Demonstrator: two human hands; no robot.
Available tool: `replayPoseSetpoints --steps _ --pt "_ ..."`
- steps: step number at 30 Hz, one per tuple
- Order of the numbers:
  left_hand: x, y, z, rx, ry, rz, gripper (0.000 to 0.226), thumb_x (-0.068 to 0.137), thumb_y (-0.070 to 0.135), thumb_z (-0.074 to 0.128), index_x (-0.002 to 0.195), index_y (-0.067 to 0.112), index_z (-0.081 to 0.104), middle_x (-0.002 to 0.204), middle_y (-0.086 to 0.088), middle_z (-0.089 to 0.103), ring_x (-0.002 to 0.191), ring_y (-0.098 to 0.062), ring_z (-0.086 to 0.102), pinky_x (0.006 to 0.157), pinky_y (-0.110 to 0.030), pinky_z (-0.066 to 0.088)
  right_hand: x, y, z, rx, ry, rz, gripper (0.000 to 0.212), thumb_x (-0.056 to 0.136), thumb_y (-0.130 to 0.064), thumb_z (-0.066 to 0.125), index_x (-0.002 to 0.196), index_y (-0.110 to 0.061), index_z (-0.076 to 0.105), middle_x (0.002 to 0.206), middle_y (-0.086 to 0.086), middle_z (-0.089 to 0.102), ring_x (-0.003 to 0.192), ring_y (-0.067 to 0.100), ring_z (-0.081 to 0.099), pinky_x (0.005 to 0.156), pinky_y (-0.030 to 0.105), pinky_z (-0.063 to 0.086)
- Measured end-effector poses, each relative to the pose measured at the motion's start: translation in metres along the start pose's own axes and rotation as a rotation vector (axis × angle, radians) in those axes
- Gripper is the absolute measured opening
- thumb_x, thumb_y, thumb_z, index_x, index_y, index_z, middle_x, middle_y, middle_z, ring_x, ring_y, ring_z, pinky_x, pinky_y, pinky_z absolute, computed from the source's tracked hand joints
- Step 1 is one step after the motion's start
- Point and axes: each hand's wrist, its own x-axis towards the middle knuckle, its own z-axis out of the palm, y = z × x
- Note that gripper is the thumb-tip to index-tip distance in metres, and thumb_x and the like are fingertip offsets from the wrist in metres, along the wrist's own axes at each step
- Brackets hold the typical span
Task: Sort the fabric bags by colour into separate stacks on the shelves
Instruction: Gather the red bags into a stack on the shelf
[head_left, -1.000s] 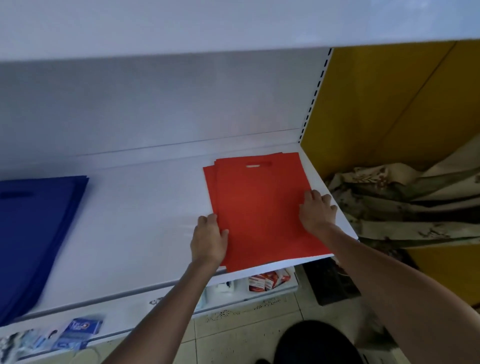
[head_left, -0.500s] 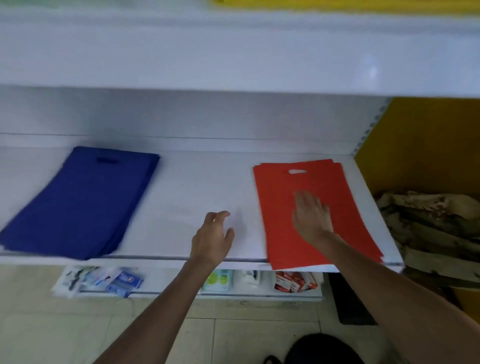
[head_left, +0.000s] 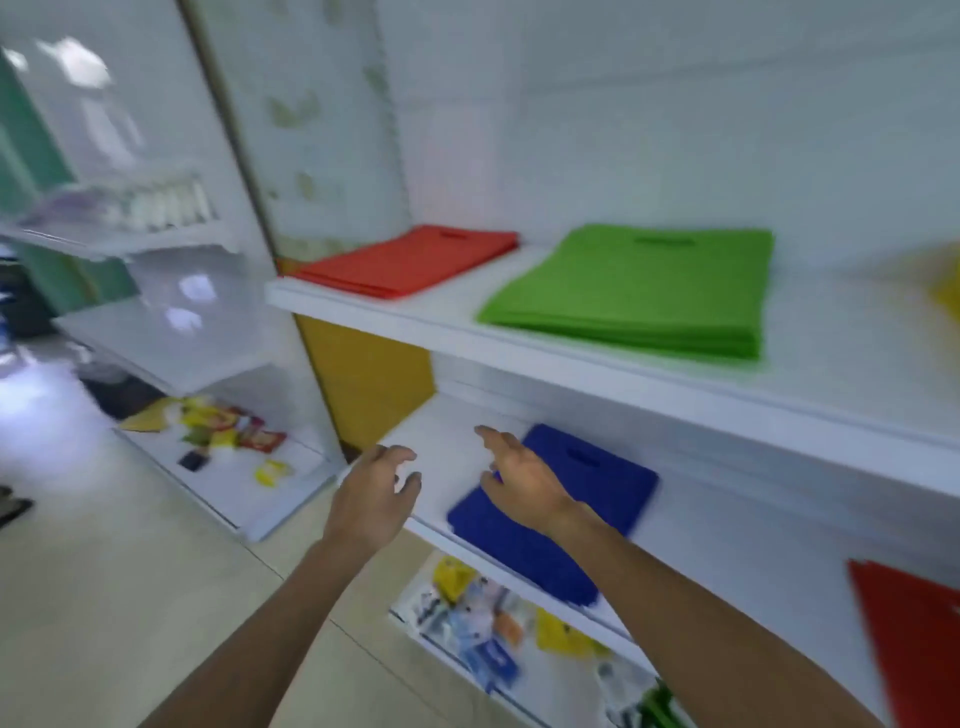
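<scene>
Blue fabric bags (head_left: 592, 499) lay in a flat stack on the lower shelf (head_left: 447, 441), toward its left end. The stack reached the front edge, and the handle cut-out faced the back wall. Farther right on the same shelf lay the lower red stack (head_left: 914, 639), well apart from the blue bags and cut off by the picture's edge.

On the upper shelf (head_left: 363, 312), the upper red stack (head_left: 410, 262) sat at the left end. The green stack (head_left: 639, 288) lay to its right, with bare shelf between them. A yellow patch (head_left: 948, 291) showed at the far right, too blurred and cropped to identify.

The left hand (head_left: 376, 493) hovered at the front left corner of the lower shelf, its fingers loosely curled, spread apart and holding nothing. The right hand (head_left: 519, 478) was over the near left part of the blue bags, with the fingers extended and slightly spread and the thumb held apart. Motion blur hid whether the fingers touched the fabric.

Small packets (head_left: 488, 623) lay jumbled on the bottom shelf beneath. A neighbouring shelving unit (head_left: 171, 338) at the left carried coloured wrappers (head_left: 223, 426) on its lowest board.
</scene>
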Motion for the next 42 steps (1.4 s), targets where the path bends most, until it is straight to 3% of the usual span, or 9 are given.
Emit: replayPoseSetpoints --steps 5,8,11,17,22,26,31,36,42 --pt "0.029 -0.039 -0.124 0.040 0.178 0.017 0.027 0.091 0.022 0.055 0.115 0.013 0.060 0.116 -0.009 0.054 0.097 -0.027 0.059 0.084 -0.035 0.048 0.079 -0.133 -0.024 -0.028 0.176 -0.206 0.056 0.089 -0.012 0.046 0.143 -0.016 0.030 0.130 0.012 0.047 0.110 0.032 0.053 0.088 0.045 0.046" --pt "0.043 -0.052 -0.171 0.038 0.256 0.034 0.025 0.090 0.018 0.055 0.113 0.013 0.062 0.110 -0.008 0.053 0.093 -0.024 0.057 0.083 -0.030 0.045 0.109 -0.177 -0.042 -0.029 0.261 -0.277 0.056 0.088 -0.011 0.050 0.141 -0.018 0.036 0.131 0.008 0.049 0.111 0.027 0.053 0.089 0.042 0.046" --pt "0.065 -0.068 -0.195 0.059 0.323 0.056 0.023 0.090 0.017 0.055 0.112 0.015 0.062 0.107 -0.005 0.052 0.094 -0.020 0.055 0.079 -0.026 0.040 0.141 -0.196 -0.049 -0.055 0.325 -0.328 0.054 0.088 -0.013 0.051 0.140 -0.017 0.039 0.133 0.007 0.050 0.111 0.026 0.054 0.090 0.041 0.047" --pt "0.123 -0.101 -0.196 0.040 0.322 0.066 0.026 0.089 0.018 0.055 0.114 0.017 0.061 0.110 -0.004 0.053 0.099 -0.019 0.056 0.083 -0.031 0.045 0.214 -0.203 -0.054 -0.120 0.338 -0.340 0.053 0.087 -0.014 0.051 0.138 -0.016 0.040 0.130 0.008 0.052 0.107 0.027 0.057 0.089 0.042 0.048" --pt "0.183 -0.117 -0.208 0.036 0.331 0.070 0.025 0.089 0.018 0.055 0.113 0.019 0.061 0.108 -0.002 0.051 0.096 -0.017 0.055 0.079 -0.026 0.041 0.278 -0.213 -0.064 -0.116 0.366 -0.351 0.050 0.087 -0.013 0.050 0.137 -0.015 0.042 0.126 0.009 0.053 0.105 0.026 0.057 0.087 0.039 0.048" --pt "0.228 -0.125 -0.213 0.020 0.353 0.088 0.027 0.088 0.019 0.055 0.115 0.017 0.061 0.110 -0.003 0.052 0.095 -0.019 0.057 0.085 -0.035 0.047 0.316 -0.215 -0.065 -0.123 0.392 -0.358 0.048 0.088 -0.014 0.050 0.136 -0.015 0.043 0.125 0.007 0.053 0.103 0.023 0.058 0.085 0.038 0.048" --pt "0.275 -0.132 -0.195 -0.017 0.254 0.153 0.027 0.089 0.020 0.056 0.115 0.016 0.060 0.112 -0.001 0.050 0.096 -0.018 0.056 0.086 -0.037 0.047 0.345 -0.193 -0.068 -0.165 0.398 -0.247 0.048 0.086 -0.015 0.052 0.133 -0.015 0.045 0.124 0.008 0.055 0.105 0.026 0.058 0.088 0.043 0.048" --pt "0.346 -0.133 -0.176 -0.048 0.166 0.292 0.024 0.088 0.019 0.057 0.112 0.016 0.062 0.114 -0.003 0.052 0.098 -0.019 0.058 0.086 -0.032 0.047 0.359 -0.163 -0.094 -0.224 0.550 -0.074 0.045 0.087 -0.015 0.053 0.131 -0.013 0.047 0.123 0.008 0.056 0.104 0.024 0.058 0.089 0.042 0.048" --pt "0.419 -0.126 -0.147 -0.058 0.068 0.428 0.023 0.085 0.017 0.058 0.105 0.009 0.067 0.106 -0.014 0.062 0.102 -0.028 0.057 0.089 -0.029 0.039 0.341 -0.119 -0.108 -0.267 0.733 0.400 0.049 0.088 -0.017 0.054 0.134 -0.007 0.040 0.124 0.015 0.053 0.115 0.030 0.050 0.091 0.038 0.042"
